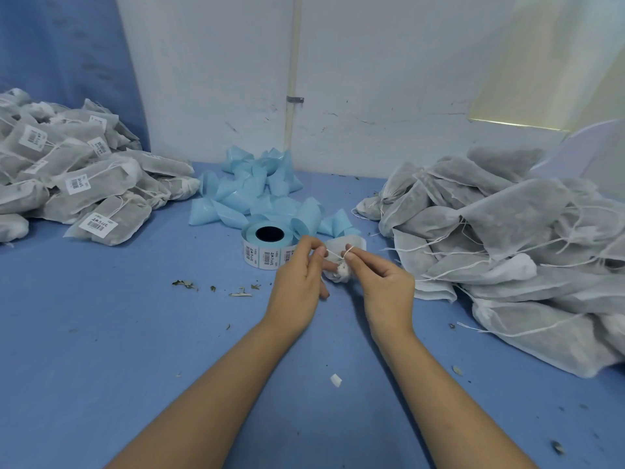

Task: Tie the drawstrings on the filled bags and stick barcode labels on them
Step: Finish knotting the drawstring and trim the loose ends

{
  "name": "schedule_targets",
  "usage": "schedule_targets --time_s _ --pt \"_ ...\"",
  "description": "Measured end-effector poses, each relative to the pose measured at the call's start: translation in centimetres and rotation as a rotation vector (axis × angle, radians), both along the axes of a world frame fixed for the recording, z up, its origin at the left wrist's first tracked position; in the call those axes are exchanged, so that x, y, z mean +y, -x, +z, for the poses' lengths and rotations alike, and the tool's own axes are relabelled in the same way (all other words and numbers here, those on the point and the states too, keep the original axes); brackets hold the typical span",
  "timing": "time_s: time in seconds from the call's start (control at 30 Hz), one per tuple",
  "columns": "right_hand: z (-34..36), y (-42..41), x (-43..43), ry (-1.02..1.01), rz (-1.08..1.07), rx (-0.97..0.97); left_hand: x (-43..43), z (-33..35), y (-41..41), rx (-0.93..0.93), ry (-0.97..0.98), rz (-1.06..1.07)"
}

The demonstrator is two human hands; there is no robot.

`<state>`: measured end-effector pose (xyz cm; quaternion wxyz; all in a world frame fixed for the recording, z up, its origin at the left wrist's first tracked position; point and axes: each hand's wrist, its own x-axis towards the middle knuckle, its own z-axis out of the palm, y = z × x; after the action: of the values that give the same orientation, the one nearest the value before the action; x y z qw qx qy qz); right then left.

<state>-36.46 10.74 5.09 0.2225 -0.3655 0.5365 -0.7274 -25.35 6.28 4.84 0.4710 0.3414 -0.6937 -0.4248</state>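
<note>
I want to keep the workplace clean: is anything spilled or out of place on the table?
Dried leaf bits lie scattered on the blue table in front of the label roll, probably spilled filling. A small white scrap lies nearer the person. Peeled blue backing papers are heaped behind the roll.

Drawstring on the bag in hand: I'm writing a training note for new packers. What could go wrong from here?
1. The left hand and right hand only pinch the thin drawstring. It may slip and leave the bag loosely closed. Leaf crumbs already lie on the table.
2. The untied pile trails loose strings close by, which could snag in the knot.
</note>
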Motion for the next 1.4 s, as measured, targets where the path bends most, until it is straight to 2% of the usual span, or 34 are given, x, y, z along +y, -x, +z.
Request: schedule_targets --time_s 0.2,0.6,0.7,0.8,0.93,1.03,1.27,1.4 --pt "0.0 -0.5 0.1 -0.061 0.057 0.145 -0.1 0.0 -0.2 0.041 -0.008 0.069" --pt "-0.1 -1.3 0.1 -0.21 -0.005 0.447 0.2 0.1 -0.2 -0.139 0.143 0.12" --pt "-0.3 -1.5 0.1 -0.194 -0.08 0.5 0.5 0.2 -0.3 -0.189 0.183 0.096" --pt "-0.3 -1.3 0.3 -0.142 -0.115 0.446 1.2 0.4 0.2 -0.102 0.18 0.045" --pt "0.0 -1.3 0.4 -0.108 -0.036 0.392 1.8 0.6 1.2 0.176 -0.026 0.035" --pt "0.0 -1.2 0.2 -0.098 0.027 0.263 1.5 0.6 1.3 0.267 -0.095 0.014" --pt "0.5 -0.9 0.2 -0.118 0.236 -0.093 0.0 0.5 0.1 0.142 0.016 0.003" --pt "0.7 -0.5 0.1 -0.117 0.28 -0.193 -0.2 0.6 -0.1 0.114 0.007 -0.037"
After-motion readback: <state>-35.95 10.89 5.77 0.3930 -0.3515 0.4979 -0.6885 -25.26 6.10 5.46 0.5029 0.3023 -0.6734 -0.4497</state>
